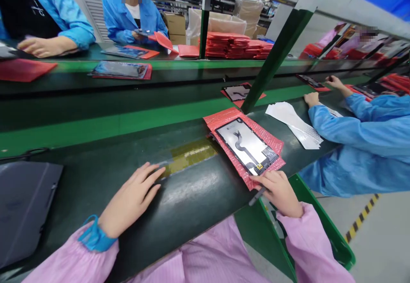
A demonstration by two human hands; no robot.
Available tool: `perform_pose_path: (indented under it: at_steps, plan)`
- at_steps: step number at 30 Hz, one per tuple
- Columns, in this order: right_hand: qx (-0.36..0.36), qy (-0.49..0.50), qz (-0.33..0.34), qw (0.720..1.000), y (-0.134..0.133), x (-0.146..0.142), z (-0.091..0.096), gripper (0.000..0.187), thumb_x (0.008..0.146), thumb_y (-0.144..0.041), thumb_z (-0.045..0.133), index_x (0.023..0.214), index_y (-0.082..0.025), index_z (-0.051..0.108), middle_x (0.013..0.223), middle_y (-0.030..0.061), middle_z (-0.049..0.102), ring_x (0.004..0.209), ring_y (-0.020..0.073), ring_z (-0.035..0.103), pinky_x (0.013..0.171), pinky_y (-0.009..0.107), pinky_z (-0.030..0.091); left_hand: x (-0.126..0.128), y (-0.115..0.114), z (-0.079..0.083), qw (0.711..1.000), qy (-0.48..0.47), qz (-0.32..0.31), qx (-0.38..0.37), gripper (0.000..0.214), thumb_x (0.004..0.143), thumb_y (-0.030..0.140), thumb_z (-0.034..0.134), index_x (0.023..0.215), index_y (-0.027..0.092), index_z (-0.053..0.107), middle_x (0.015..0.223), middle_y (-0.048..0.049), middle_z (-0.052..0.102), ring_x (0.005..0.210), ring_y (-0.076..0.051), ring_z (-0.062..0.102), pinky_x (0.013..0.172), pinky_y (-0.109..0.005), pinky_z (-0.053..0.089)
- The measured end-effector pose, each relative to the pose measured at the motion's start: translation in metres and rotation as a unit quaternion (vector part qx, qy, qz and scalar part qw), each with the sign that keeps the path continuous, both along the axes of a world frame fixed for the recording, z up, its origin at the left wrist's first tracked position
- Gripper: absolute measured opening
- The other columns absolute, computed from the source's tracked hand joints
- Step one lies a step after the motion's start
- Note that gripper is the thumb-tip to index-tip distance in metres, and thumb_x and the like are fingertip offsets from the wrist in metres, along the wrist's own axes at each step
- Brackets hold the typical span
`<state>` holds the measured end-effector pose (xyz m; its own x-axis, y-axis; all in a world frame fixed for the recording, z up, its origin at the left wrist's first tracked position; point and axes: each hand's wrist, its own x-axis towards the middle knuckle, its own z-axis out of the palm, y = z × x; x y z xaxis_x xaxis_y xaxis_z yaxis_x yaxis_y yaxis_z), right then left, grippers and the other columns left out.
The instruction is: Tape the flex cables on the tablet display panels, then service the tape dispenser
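My left hand (134, 201) lies over the dark green bench with its fingers spread and nothing in it. Its fingertips are at the near end of a strip of yellow tape (192, 153) stuck to the surface. My right hand (282, 192) is closed around a slim grey pen-like tool (257, 196), whose exact kind I cannot make out. Its fingertips are at the lower corner of a flat screen panel (248, 140) with a silvery back and a dark flex cable. Beneath the panel are red bubble bags (229, 114).
A dark grey case (24, 210) stands at the left. White label sheets (294, 122) lie right of the bags, near a co-worker's blue sleeve (352, 120). A slanted green post (277, 56) rises behind the panel. A green bin (333, 240) sits below the bench edge.
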<state>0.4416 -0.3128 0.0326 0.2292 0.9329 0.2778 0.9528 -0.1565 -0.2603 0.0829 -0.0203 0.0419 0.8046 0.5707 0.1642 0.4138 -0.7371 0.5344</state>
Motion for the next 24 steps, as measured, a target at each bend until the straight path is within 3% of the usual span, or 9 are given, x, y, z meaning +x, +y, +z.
perform_pose_path:
  at_steps: [2, 4, 5, 7, 10, 14, 19, 22, 24]
  plan:
    - [0.023, 0.03, 0.025, 0.999, 0.003, 0.005, -0.001, 0.021, 0.1, -0.039, 0.059, 0.101, -0.029, 0.077, 0.078, 0.0028, 0.07, 0.076, 0.0201, 0.064, 0.074, 0.035, 0.042, 0.033, -0.021, 0.01, 0.991, -0.06, -0.005, -0.117, 0.045, 0.095, 0.051, 0.054, 0.129, 0.026, 0.069, 0.14, -0.011, 0.065, 0.132, -0.032, 0.059, 0.118, -0.052, 0.042]
    - [0.044, 0.076, 0.021, 0.996, 0.005, 0.006, 0.0, 0.027, 0.1, -0.045, 0.059, 0.092, -0.027, 0.078, 0.079, 0.0032, 0.073, 0.076, 0.02, 0.066, 0.073, 0.035, 0.045, 0.073, -0.045, 0.014, 0.943, -0.103, -0.043, -0.312, 0.037, 0.093, 0.05, 0.061, 0.119, 0.026, 0.072, 0.126, -0.0102, 0.072, 0.12, -0.028, 0.067, 0.112, -0.045, 0.048]
    - [0.056, 0.094, 0.009, 0.994, 0.006, 0.005, 0.002, 0.029, 0.099, -0.046, 0.059, 0.09, -0.026, 0.077, 0.079, 0.0034, 0.073, 0.075, 0.0201, 0.067, 0.072, 0.035, 0.047, 0.095, -0.057, 0.013, 0.893, -0.117, -0.053, -0.432, 0.037, 0.09, 0.05, 0.067, 0.115, 0.025, 0.072, 0.119, -0.0105, 0.075, 0.112, -0.026, 0.07, 0.107, -0.042, 0.052]
    - [0.088, 0.113, -0.02, 0.99, 0.01, -0.002, 0.005, 0.03, 0.099, -0.046, 0.059, 0.088, -0.025, 0.076, 0.074, 0.0028, 0.07, 0.07, 0.0194, 0.065, 0.069, 0.034, 0.048, 0.136, -0.078, 0.008, 0.745, -0.123, -0.035, -0.654, 0.042, 0.078, 0.05, 0.082, 0.104, 0.019, 0.073, 0.11, -0.0122, 0.076, 0.101, -0.024, 0.073, 0.099, -0.039, 0.055]
    - [0.151, 0.117, -0.039, 0.981, 0.019, -0.021, 0.008, 0.027, 0.1, -0.041, 0.058, 0.087, -0.023, 0.074, 0.063, -0.0003, 0.062, 0.06, 0.0166, 0.059, 0.06, 0.03, 0.046, 0.188, -0.1, 0.0, 0.682, -0.129, -0.043, -0.718, 0.052, 0.078, 0.061, 0.079, 0.101, 0.015, 0.07, 0.105, -0.0162, 0.076, 0.091, -0.023, 0.076, 0.088, -0.039, 0.059]
    - [0.144, 0.101, 0.005, 0.984, 0.036, -0.044, 0.011, 0.029, 0.103, -0.038, 0.053, 0.091, -0.025, 0.075, 0.073, 0.0029, 0.069, 0.07, 0.0185, 0.064, 0.067, 0.033, 0.047, 0.228, -0.113, -0.004, 0.669, -0.205, -0.021, -0.714, 0.051, 0.075, 0.047, 0.086, 0.111, 0.017, 0.064, 0.103, -0.009, 0.074, 0.089, -0.018, 0.073, 0.085, -0.031, 0.059]
    - [0.141, 0.143, -0.006, 0.98, 0.03, -0.052, 0.033, 0.024, 0.095, -0.049, 0.063, 0.095, -0.026, 0.072, 0.069, 0.0009, 0.062, 0.062, 0.0188, 0.055, 0.061, 0.033, 0.043, 0.208, -0.097, 0.002, 0.672, -0.256, 0.021, -0.694, 0.054, 0.069, 0.026, 0.087, 0.113, 0.019, 0.058, 0.089, -0.0016, 0.069, 0.07, -0.015, 0.068, 0.063, -0.029, 0.062]
    - [0.199, 0.208, -0.021, 0.957, 0.029, -0.056, 0.05, 0.031, 0.103, -0.04, 0.047, 0.082, -0.025, 0.065, 0.07, 0.0016, 0.059, 0.064, 0.0194, 0.054, 0.061, 0.032, 0.042, 0.147, -0.077, 0.012, 0.67, -0.262, 0.036, -0.694, 0.052, 0.069, 0.029, 0.088, 0.111, 0.018, 0.059, 0.088, -0.0029, 0.07, 0.068, -0.016, 0.069, 0.056, -0.029, 0.062]
    - [0.21, 0.237, -0.018, 0.948, 0.04, -0.065, 0.057, 0.032, 0.105, -0.034, 0.038, 0.091, -0.025, 0.066, 0.082, 0.0045, 0.063, 0.077, 0.0217, 0.06, 0.07, 0.034, 0.045, 0.091, -0.066, 0.018, 0.673, -0.274, 0.058, -0.685, 0.054, 0.068, 0.032, 0.09, 0.11, 0.018, 0.06, 0.091, -0.0043, 0.072, 0.068, -0.016, 0.07, 0.053, -0.026, 0.061]
